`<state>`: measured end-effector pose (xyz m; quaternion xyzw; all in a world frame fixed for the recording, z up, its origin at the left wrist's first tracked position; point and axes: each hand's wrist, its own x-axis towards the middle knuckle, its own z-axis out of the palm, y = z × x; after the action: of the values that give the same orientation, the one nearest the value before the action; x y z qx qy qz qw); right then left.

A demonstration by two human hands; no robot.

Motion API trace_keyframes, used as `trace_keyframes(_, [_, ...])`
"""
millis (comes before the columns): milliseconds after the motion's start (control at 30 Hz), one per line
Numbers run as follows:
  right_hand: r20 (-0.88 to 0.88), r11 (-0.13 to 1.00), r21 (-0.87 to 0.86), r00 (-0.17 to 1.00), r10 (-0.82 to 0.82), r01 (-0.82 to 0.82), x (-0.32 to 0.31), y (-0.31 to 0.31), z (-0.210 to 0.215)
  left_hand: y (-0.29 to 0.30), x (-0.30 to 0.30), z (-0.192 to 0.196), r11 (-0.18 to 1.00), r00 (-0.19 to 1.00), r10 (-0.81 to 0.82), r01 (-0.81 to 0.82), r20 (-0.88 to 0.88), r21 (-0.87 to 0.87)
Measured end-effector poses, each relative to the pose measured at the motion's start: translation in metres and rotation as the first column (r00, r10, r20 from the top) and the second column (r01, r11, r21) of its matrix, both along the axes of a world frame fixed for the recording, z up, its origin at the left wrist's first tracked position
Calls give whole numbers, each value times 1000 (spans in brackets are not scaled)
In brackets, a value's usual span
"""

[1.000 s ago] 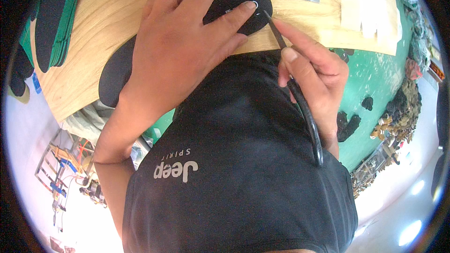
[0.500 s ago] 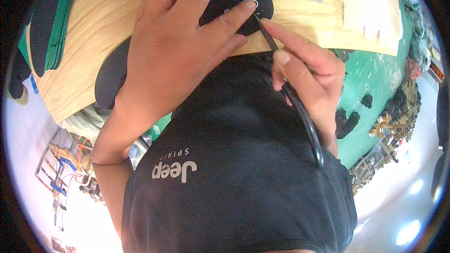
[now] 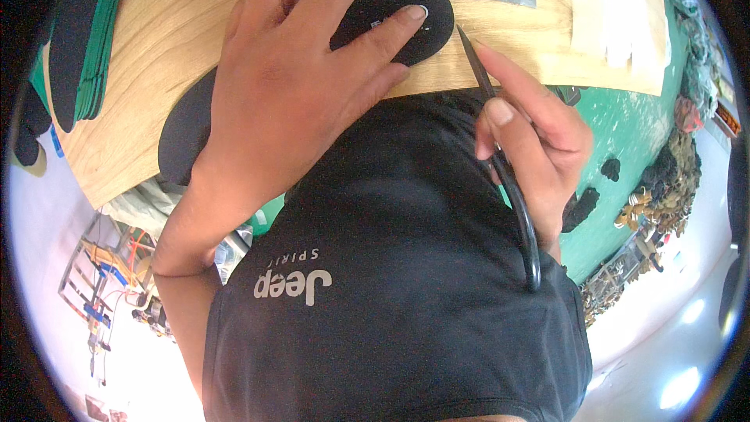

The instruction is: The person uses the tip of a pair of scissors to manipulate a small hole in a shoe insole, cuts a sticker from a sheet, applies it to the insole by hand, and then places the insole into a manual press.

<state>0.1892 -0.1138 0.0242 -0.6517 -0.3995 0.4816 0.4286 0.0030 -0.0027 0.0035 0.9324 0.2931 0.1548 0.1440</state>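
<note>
At the far left edge of the wooden table [image 3: 180,23] we see a stack of dark insoles with green edges [image 3: 90,39], lying well apart from our hands. Moving right, our left hand [image 3: 297,101] lies spread and flat, fingers extended rather than curled, pressing down on a black insole [image 3: 398,12] that rests on the table near its front edge; its heel end shows past our fingertips, and its other end pokes out under our wrist. We judge the insole light, thin and flexible, probably foam, so it would bend if lifted by one end; holding it flat under the palm, or pinching it at the firmer heel, looks the surest hold. Further right, our right hand [image 3: 539,141] is closed around black scissors [image 3: 508,180], thumb and fingers clamped on the shank, the blades together and pointing towards the insole's edge, just beside it. Beyond lies the green floor [image 3: 633,125] with dark offcuts [image 3: 582,207].
</note>
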Motion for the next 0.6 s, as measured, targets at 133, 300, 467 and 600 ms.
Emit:
trace_keyframes(133, [7, 997, -24, 997, 77, -77, -5, 4, 3, -1, 3, 2, 1000, 1000, 13, -13, -7, -5])
trace_keyframes(300, [-5, 996, -63, 998, 61, -61, -10, 7, -3, 0, 3, -4, 999, 994, 43, -40, 97, -29])
trace_keyframes(467, [-95, 989, -145, 995, -16, 2, -8, 10, 1, 4, -1, -31, 987, 998, -2, -8, 66, 162])
trace_keyframes(600, [-71, 987, -133, 993, -94, 84, -4, 11, 2, -1, 1, -18, 994, 998, 42, -37, -46, 107])
